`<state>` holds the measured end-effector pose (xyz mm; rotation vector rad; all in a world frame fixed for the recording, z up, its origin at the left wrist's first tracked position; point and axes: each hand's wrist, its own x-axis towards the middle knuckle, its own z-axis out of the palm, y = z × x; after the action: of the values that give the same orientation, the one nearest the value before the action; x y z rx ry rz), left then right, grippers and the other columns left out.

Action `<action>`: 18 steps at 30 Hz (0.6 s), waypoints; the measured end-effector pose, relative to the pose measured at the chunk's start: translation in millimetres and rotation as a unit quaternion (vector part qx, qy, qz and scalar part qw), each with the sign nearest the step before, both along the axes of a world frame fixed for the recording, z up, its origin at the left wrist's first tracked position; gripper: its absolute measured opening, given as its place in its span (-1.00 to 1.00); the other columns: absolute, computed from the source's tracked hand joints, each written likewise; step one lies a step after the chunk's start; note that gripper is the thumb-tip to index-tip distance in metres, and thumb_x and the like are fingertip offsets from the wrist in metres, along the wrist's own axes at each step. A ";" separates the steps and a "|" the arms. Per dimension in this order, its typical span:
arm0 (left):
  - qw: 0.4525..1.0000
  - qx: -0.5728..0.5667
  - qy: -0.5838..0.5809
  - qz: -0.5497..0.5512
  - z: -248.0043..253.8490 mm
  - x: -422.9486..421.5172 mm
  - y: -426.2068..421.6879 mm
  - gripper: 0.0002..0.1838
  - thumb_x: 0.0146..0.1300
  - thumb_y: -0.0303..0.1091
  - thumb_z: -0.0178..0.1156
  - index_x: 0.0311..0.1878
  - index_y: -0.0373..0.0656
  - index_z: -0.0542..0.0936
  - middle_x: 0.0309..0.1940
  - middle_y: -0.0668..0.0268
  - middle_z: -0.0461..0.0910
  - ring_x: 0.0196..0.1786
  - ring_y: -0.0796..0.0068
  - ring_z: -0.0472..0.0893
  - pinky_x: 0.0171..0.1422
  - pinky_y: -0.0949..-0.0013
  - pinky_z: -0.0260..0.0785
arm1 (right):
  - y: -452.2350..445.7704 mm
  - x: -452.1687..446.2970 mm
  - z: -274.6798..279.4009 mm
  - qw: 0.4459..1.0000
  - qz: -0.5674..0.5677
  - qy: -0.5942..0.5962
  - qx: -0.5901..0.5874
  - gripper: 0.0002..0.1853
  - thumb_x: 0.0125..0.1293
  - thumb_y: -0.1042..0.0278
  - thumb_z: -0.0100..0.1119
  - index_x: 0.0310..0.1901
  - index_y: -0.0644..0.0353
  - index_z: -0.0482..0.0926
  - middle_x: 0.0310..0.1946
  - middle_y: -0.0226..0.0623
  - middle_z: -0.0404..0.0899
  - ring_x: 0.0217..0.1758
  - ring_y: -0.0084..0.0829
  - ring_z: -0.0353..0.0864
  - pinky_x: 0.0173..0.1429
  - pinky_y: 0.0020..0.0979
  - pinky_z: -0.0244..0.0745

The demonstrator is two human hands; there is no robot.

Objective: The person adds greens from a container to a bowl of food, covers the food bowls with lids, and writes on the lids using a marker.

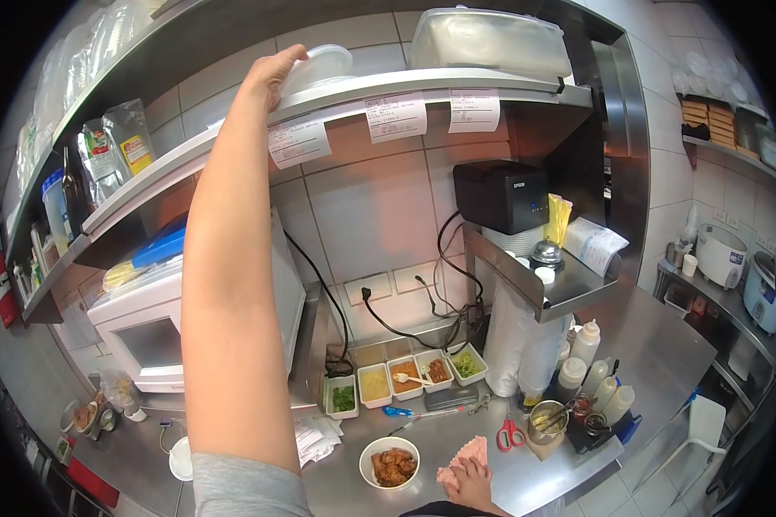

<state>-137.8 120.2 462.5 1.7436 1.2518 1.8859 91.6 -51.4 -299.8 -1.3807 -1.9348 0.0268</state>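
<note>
Translucent round plastic lid or tub: on the pale metal shelf, high behind the white round bowl. The person's left hand grasps its edge, arm at full stretch, apparently because of the shelf's height. Right hand, just right of the bowl, rests on a crumpled pink cloth; cannot tell whether that grip is clenched. Bowl holds glossy browned food pieces, set near the grey metal desk's front, probably for easy reach. Behind the bowl, five white rectangular tubs in a row, likely for quick picking. Above, printed paper slips hang, presumably for reading.
</note>
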 end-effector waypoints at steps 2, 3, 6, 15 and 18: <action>0.999 0.041 -0.007 -0.017 11.2 -19.0 27.4 -0.51 -0.03 -0.17 0.24 -0.06 -0.31 0.57 -0.11 -0.06 0.55 -0.10 0.16 0.54 -0.05 0.12 0.37 | -0.5 0.0 4.7 1.000 0.000 -0.003 -0.001 -0.52 -0.04 -0.03 0.25 -0.06 -0.02 0.58 0.12 -0.30 0.41 0.28 -0.15 0.25 0.21 0.09 0.07; 0.998 0.060 0.017 -0.018 11.5 -24.2 33.0 -0.50 -0.01 -0.16 0.23 -0.04 -0.31 0.56 -0.10 -0.06 0.54 -0.10 0.16 0.54 -0.03 0.12 0.37 | -1.9 0.0 6.1 1.000 -0.001 -0.004 -0.003 -0.52 -0.04 -0.02 0.25 -0.06 -0.02 0.58 0.11 -0.30 0.41 0.28 -0.15 0.25 0.21 0.09 0.07; 0.996 0.021 0.087 0.023 8.3 -20.4 30.5 -0.50 0.08 -0.11 0.17 0.02 -0.24 0.56 -0.03 -0.01 0.54 -0.03 0.15 0.53 0.04 0.12 0.34 | -1.9 0.4 7.3 1.000 0.002 -0.011 -0.002 -0.53 -0.03 -0.02 0.25 -0.06 -0.01 0.58 0.12 -0.30 0.41 0.28 -0.15 0.26 0.21 0.08 0.08; 0.835 -0.203 0.457 0.229 17.1 10.2 29.4 -0.47 0.04 -0.01 0.15 0.06 -0.08 0.57 0.10 0.09 0.51 0.13 0.14 0.48 0.20 0.03 0.23 | -4.0 3.4 9.5 0.999 0.007 0.012 -0.037 -0.52 0.03 -0.06 0.20 -0.04 0.00 0.57 0.15 -0.30 0.39 0.30 -0.17 0.22 0.22 0.12 0.05; 0.810 -0.200 0.473 0.283 27.0 -10.0 42.0 -0.56 0.02 -0.11 0.14 -0.04 -0.10 0.62 0.02 0.10 0.56 0.06 0.23 0.53 0.15 0.06 0.26 | -5.1 3.7 11.3 0.999 0.003 0.012 -0.035 -0.53 0.03 -0.06 0.20 -0.05 -0.01 0.58 0.13 -0.34 0.41 0.30 -0.20 0.23 0.21 0.08 0.06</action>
<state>-147.9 162.1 489.5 2.2615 2.5149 0.6890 95.3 -56.5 -288.5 -1.4137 -1.9353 0.1139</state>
